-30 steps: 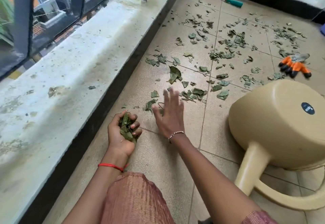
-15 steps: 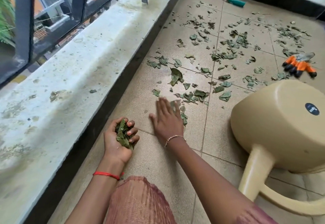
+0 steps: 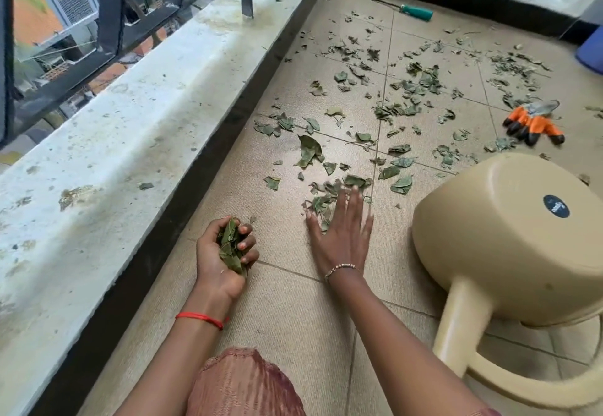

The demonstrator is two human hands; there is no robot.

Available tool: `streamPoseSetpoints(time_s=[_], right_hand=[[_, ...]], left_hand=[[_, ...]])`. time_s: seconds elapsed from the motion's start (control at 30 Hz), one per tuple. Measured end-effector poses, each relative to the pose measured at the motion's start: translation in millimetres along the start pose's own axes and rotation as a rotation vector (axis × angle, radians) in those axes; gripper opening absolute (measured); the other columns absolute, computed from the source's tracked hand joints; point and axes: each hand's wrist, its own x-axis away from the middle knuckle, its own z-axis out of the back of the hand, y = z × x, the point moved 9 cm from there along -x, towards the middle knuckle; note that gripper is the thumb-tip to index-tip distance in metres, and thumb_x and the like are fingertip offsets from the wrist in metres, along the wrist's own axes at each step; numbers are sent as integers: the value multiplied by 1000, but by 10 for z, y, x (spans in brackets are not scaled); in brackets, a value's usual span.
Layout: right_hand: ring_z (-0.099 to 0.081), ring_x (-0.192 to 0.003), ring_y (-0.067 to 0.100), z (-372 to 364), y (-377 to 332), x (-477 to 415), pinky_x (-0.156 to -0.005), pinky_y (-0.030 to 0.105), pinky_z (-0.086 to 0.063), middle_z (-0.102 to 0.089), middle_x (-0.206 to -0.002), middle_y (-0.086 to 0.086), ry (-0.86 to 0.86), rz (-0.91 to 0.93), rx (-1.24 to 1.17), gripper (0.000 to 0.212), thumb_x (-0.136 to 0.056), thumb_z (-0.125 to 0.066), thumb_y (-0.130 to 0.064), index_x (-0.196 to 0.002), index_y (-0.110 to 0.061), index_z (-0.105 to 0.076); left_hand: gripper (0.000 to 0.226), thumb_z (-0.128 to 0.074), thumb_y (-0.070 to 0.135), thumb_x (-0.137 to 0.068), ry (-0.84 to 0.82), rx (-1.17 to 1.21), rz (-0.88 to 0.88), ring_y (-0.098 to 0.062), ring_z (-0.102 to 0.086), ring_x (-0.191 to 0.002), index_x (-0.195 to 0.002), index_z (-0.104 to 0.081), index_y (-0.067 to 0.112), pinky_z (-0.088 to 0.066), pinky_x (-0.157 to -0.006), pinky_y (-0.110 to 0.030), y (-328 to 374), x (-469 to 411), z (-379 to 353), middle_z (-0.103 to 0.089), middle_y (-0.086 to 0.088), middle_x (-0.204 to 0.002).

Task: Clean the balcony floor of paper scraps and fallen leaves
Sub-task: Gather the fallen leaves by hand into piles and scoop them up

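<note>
Head view: left hand clenches a leaf bundle; right hand flat, fingers straight, on scattered leaves.

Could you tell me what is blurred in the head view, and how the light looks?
Head view: right hand blurred at the fingertips; left hand and its leaves sharp; stool edges smeared; light soft and even, no glare.

Left hand curled palm-up, right hand flat, fingers extended
</note>
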Motion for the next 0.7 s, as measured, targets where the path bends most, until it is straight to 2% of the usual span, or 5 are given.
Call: streamPoseSetpoints(time_s=[0.33, 0.47, 0.53, 0.6, 0.7], right_hand=[[21, -141, 17, 43, 262, -379, -114, 43, 14, 22, -153, 8, -2, -146, -92, 110, -68, -14, -86, -141, -13, 23], [9, -144, 18, 8, 209, -535, -114, 43, 14, 8, -156, 6, -19, -60, -113, 114, -64, -15, -89, -149, -16, 5], [-23, -140, 21, 66, 99, -514, -116, 50, -10, -25, -152, 7, 27, 67, -236, 102, -66, -22, -84, -143, -17, -29], [-53, -114, 23, 219, 48, -466, -95, 45, -47, -53, -128, 4, 148, 165, -452, 75, -73, -36, -73, -118, -16, -53], [-47, -124, 16, 294, 109, -506, -98, 33, -43, -47, -137, 1, 211, 155, -680, 62, -79, -44, -60, -121, -15, -57]], left_hand=[[14, -55, 22, -63, -35, 25, 9, -6, -34, -35, -51, -51, 16, -23, -32, -9, -32, -115, -112, -43, 2, -53], [19, -49, 22, -68, -52, 28, -7, -6, -33, -36, -50, -51, 16, -21, -33, -9, -40, -213, -148, -43, 2, -53], [21, -48, 23, -69, -62, 0, -24, -6, -33, -36, -49, -52, 16, -20, -33, -9, -53, -218, -154, -42, 2, -53], [22, -48, 23, -70, -71, -8, -48, -5, -32, -36, -50, -51, 16, -20, -33, -9, -53, -207, -141, -41, 1, -52], [22, -48, 24, -69, -70, 2, -101, -5, -30, -36, -49, -50, 16, -19, -34, -9, -23, -195, -122, -39, 1, -49]])
